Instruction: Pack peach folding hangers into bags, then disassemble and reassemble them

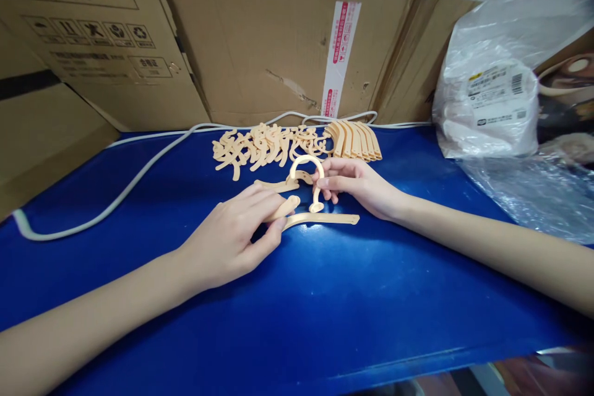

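Observation:
A small peach plastic hanger (320, 218) lies on the blue table top (325, 309) between my hands. My left hand (236, 235) pinches the left end of its arm piece, fingers closed round it. My right hand (355, 182) holds the hook loop (307, 164) of the hanger with fingertips pressed on it. Another loose arm piece (278, 185) lies just behind my left fingers. A pile of several loose peach parts (264, 145) lies further back, with a neat stack of curved arm pieces (355, 139) to its right.
Cardboard boxes (260, 43) wall off the back and left. A white cable (139, 173) runs along the back of the table to the left edge. A clear plastic bag with white contents (492, 99) and loose plastic film (533, 192) sit at the right.

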Demonstrator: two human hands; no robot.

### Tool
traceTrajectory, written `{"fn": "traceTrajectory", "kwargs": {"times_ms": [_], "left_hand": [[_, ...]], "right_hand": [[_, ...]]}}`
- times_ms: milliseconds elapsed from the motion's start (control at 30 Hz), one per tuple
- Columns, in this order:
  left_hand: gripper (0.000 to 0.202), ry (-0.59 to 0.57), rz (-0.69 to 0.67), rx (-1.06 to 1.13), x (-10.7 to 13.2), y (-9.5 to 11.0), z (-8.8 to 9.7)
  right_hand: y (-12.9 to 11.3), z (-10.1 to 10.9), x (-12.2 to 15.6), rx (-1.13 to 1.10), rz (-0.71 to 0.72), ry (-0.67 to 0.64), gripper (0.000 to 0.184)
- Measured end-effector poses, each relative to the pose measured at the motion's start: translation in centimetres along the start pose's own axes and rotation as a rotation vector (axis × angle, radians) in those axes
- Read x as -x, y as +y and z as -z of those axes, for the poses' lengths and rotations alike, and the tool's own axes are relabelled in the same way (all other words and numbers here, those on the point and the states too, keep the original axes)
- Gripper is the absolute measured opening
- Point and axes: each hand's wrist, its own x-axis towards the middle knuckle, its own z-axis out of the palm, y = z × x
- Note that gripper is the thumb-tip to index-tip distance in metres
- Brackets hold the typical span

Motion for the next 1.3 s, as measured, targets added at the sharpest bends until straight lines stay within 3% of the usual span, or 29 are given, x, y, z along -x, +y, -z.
{"fn": "traceTrajectory", "kwargs": {"times_ms": [200, 567, 867, 1300], "left_hand": [[0.030, -0.063, 0.071, -0.060, 0.1, 0.4, 0.1], [0.027, -0.045, 0.037, -0.017, 0.1, -0.2, -0.4], [0.032, -0.003, -0.018, -0.084, 0.5, -0.3, -0.4], [0.030, 0.001, -0.049, -0.086, 0.4, -0.8, -0.9]], "right_hand": [[0.2, 0.1, 0.0, 0.014, 0.006, 0.001, 0.015], [-0.1, 0.2, 0.0, -0.062, 0.008, 0.008, 0.019], [-0.3, 0.0, -0.2, -0.120, -0.003, 0.052, 0.036], [0.4, 0.4, -0.1, -0.102, 0.015, 0.005, 0.055]]}}
